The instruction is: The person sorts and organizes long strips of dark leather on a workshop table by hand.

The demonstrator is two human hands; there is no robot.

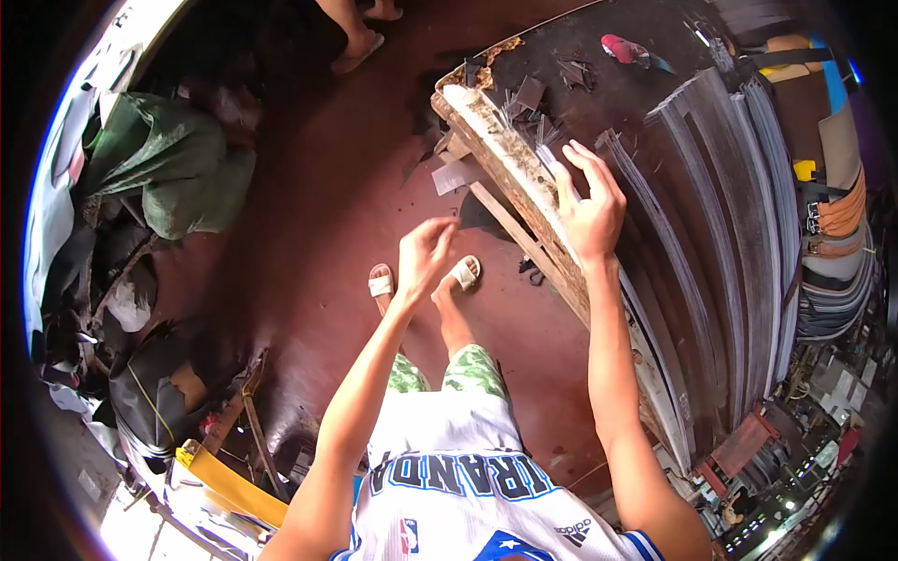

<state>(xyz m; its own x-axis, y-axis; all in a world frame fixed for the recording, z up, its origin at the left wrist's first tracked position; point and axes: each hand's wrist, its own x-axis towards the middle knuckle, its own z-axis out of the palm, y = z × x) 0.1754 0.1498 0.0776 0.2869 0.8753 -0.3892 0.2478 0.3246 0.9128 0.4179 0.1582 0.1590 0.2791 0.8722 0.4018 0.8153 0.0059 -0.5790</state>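
My left hand (427, 254) hangs over the red floor in front of me, its fingers curled in toward the thumb. Whatever those fingers may hold is too small or hidden to make out. My right hand (597, 208) is over the worn wooden edge of the worktable (500, 131), fingers apart and stretched forward. Beside it on the tabletop lie long stacks of dark strips with pale edges (697, 220). Small dark offcuts (528, 98) are scattered beyond my right fingertips. A pale thin sheet piece (454, 177) sticks out at the table's near side.
On the table's far part lies a red and teal item (627, 50). Rolled belts with orange bands (837, 220) are stacked at the right. To the left, a green cloth (154, 168) covers a heap beside dark material. Another person's foot (358, 53) shows at the top.
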